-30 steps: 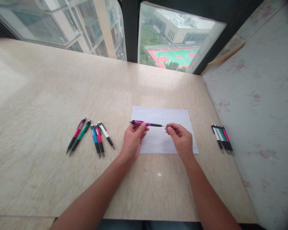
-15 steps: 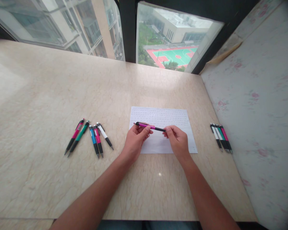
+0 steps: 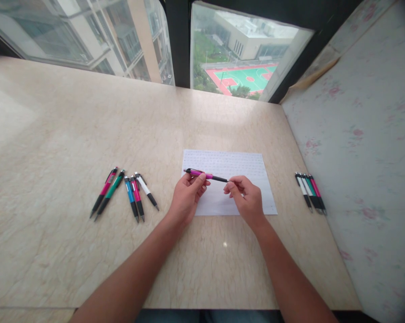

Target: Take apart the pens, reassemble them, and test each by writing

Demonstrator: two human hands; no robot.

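Observation:
A magenta ballpoint pen point(image 3: 208, 176) with a black grip is held crosswise above a sheet of paper point(image 3: 236, 204) bearing rows of writing. Its barrel is pinched between the thumb and fingers of my left hand point(image 3: 188, 195), clip end pointing left. At the pen's other end, the fingertips of my right hand point(image 3: 248, 195) close on the metal tip, which they mostly cover. Both hands are raised over the lower half of the sheet.
Several pens lie to the left: a pink pen point(image 3: 103, 193), a green pen point(image 3: 110, 194), a blue pen point(image 3: 131, 198), another pink pen point(image 3: 137, 197) and a white pen point(image 3: 146, 191). More pens point(image 3: 310, 193) lie by the right wall point(image 3: 364, 179). Windows point(image 3: 236, 54) stand behind.
The pen and my left hand have shifted slightly left. My right fingers have slid from the black grip toward the pen's tip, so more of the grip shows.

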